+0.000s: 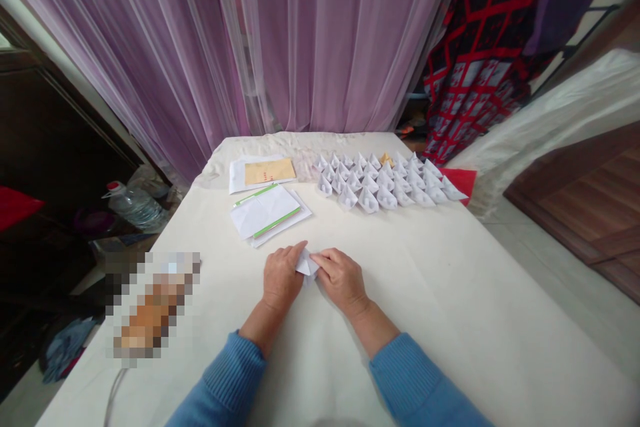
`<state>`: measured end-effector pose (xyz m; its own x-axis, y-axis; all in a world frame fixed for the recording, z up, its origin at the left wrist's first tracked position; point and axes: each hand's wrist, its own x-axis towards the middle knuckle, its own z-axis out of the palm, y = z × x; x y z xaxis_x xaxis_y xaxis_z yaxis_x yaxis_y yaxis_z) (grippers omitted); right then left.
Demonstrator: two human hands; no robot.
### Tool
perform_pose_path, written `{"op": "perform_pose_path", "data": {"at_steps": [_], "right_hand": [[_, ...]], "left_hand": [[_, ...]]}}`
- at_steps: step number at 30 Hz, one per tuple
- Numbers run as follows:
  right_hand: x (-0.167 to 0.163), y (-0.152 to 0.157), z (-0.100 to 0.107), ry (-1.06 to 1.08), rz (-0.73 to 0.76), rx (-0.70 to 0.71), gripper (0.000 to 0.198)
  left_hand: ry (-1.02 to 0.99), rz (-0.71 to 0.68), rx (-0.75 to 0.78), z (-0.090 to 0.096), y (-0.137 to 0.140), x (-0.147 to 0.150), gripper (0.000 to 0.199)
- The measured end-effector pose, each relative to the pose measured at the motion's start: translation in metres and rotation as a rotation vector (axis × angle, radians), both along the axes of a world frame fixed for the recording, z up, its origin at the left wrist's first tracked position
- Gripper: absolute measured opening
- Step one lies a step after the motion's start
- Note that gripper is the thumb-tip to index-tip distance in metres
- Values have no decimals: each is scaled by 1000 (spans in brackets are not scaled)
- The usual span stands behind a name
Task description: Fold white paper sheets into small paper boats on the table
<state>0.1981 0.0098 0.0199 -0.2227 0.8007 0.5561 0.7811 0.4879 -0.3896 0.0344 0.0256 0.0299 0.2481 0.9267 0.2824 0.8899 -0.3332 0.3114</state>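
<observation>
Between my two hands is a small piece of folded white paper [307, 265], held just above the white-covered table [440, 307]. My left hand [281, 278] grips its left side, with the thumb and fingers closed on it. On the right side, my right hand [343, 280] pinches the paper between thumb and fingertips. Parts of the folds are hidden behind the fingers. Beyond my hands lies a stack of white paper sheets [265, 210] with green strips. Rows of folded white paper boats [370, 185] stand at the back right, with one yellow boat [386, 159] among them.
A tan envelope [270, 171] rests on white paper at the back left. On the left edge lies a blurred-out object [155, 307] with a cable [114, 393]. A plastic bottle [135, 205] stands off the table's left side. Purple curtains [330, 40] hang behind.
</observation>
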Motion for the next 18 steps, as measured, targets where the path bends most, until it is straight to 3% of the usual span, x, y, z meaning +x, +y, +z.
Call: {"op": "perform_pose_path", "data": {"at_steps": [3, 7, 13, 18], "right_hand": [[2, 3, -2, -45, -49, -28, 35], [4, 5, -4, -94, -53, -75, 36], [6, -4, -1, -105, -20, -55, 45], [10, -19, 9, -128, 81, 25, 29]], "left_hand": [[-40, -128, 35, 0, 0, -10, 55], [-103, -273, 92, -7, -2, -27, 43], [-72, -317, 126, -12, -5, -32, 30], [-15, -333, 125, -10, -5, -30, 30]]}}
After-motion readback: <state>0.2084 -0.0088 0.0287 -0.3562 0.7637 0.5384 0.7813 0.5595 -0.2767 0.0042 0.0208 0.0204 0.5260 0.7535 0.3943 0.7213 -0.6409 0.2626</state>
